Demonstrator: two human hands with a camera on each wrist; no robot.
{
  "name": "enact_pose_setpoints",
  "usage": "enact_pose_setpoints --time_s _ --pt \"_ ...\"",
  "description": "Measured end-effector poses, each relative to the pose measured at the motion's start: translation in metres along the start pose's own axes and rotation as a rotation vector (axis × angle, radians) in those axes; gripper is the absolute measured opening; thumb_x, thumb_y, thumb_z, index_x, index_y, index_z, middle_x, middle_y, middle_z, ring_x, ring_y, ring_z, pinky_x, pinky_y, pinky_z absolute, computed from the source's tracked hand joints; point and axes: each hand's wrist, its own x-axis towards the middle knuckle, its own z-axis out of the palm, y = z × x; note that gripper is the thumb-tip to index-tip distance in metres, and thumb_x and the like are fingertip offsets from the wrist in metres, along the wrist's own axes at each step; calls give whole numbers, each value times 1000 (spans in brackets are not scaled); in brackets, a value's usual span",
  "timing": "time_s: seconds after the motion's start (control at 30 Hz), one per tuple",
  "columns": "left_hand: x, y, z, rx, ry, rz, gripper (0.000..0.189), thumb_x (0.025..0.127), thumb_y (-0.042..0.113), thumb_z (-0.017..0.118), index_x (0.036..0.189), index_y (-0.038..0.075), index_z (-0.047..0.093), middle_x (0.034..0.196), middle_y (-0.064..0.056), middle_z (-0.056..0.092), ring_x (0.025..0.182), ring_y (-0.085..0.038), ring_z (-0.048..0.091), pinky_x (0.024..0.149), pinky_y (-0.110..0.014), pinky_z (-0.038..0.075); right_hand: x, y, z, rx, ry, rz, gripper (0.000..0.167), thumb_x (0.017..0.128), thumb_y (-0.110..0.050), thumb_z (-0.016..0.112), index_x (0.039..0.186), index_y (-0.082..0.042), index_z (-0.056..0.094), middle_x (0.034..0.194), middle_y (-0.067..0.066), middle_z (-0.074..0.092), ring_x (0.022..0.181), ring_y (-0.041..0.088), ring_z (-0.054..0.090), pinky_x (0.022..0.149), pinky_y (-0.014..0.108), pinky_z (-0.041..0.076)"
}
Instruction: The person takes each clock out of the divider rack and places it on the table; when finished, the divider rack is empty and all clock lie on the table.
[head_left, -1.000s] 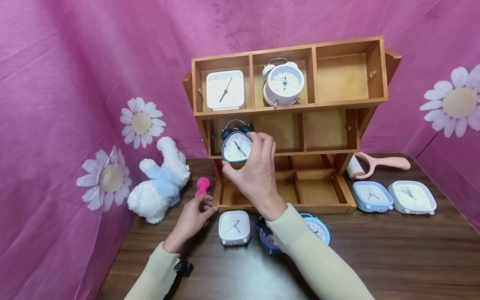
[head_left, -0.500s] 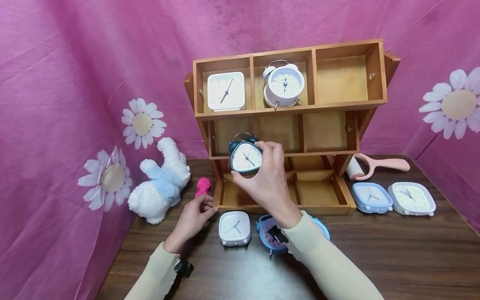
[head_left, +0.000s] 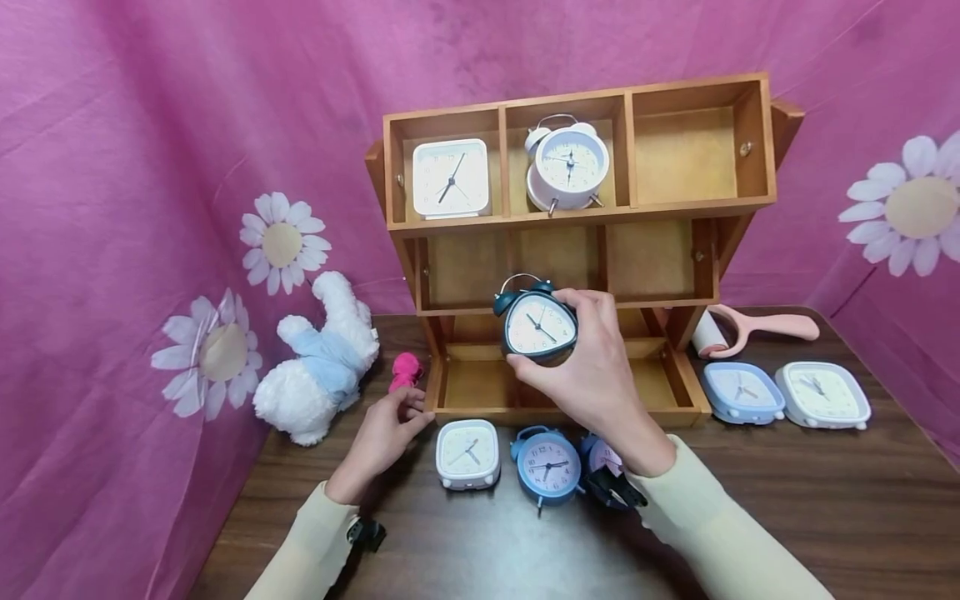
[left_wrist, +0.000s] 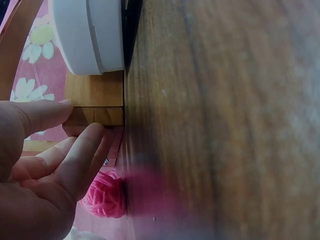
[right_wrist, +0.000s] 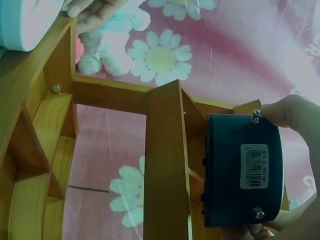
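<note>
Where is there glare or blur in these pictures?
Head view: pale glare on the table at bottom; left wrist view: table soft, with a blurred pink patch beside the sharper pink ball; right wrist view: barcode label on the dark clock fairly crisp, curtain washed out toward upper right.

Left sleeve [head_left: 300,546]: long, plain cream | left wrist camera [head_left: 367,536]: small, black, angular, juts from the sleeve | left hand [head_left: 382,432]: bare | right sleeve [head_left: 723,525]: matches in plain cream | right wrist camera [head_left: 613,487]: black, angular, sits by the sleeve's edge | right hand [head_left: 596,375]: bare
</note>
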Motion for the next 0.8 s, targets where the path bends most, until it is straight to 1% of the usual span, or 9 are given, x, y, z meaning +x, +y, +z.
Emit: enact_pose_setpoints --time_s 0.23,0.37,0.5,0.53,0.63,0.7,0.73,0.77,0.8 --pt "0 1 -1 2 -7 -12 25 101 10 83 123 2 76 107 -10 81 96 -18 77 86 -28 60 -11 6 -19 -38 -5 34 91 80 -33 100 153 -5 53 150 20 48 130 38 57 108 64 54" --pt "0 -1 -2 2 -4 -4 25 101 10 83 122 1 75 107 -11 81 96 -19 77 86 -29 61 -18 9 -26 -53 6 41 91 80 -35 101 153 -6 54 149 20 50 129 38 57 106 63 54" --pt "0 -6 -1 -24 1 49 27 99 11 84 121 -1 75 106 -13 81 94 -21 77 85 -34 63 -24 11 -32 -59 22 52 92 78 -37 102 152 -7 55 149 19 51 130 36 57 106 61 52" --pt "3 -15 1 -28 4 86 27 100 14 83 122 -1 75 105 -13 80 93 -21 77 83 -33 63 -26 12 -33 -60 25 56 93 78 -37 102 152 -7 56 150 19 51 130 36 57 106 61 51" --pt "4 -23 4 -56 13 151 31 101 21 84 120 -1 74 103 -13 80 89 -17 76 80 -32 63 -31 14 -38 -78 24 71 95 77 -40 103 154 -8 56 152 19 51 131 37 57 105 61 51" --pt "4 -26 5 -64 16 164 33 101 24 84 119 -1 74 102 -12 80 87 -15 76 79 -31 62 -34 17 -41 -90 23 78 96 77 -41 103 154 -7 55 152 19 51 131 38 57 104 59 49" --pt "7 -34 6 -64 20 188 34 102 27 83 120 -1 74 101 -11 80 86 -14 75 77 -29 61 -35 19 -43 -97 24 79 97 76 -41 104 154 -7 56 152 19 51 131 38 57 103 57 49" --pt "5 -27 4 -68 20 169 32 101 25 84 119 -1 74 101 -12 80 87 -15 75 78 -30 62 -37 20 -45 -105 24 78 97 76 -41 104 154 -7 56 152 19 51 130 38 57 102 57 48" --pt "4 -26 4 -67 20 161 31 101 23 84 119 -1 74 101 -12 80 87 -15 76 78 -30 62 -38 22 -47 -114 25 80 98 76 -41 104 153 -7 56 151 20 51 130 38 57 101 56 47"
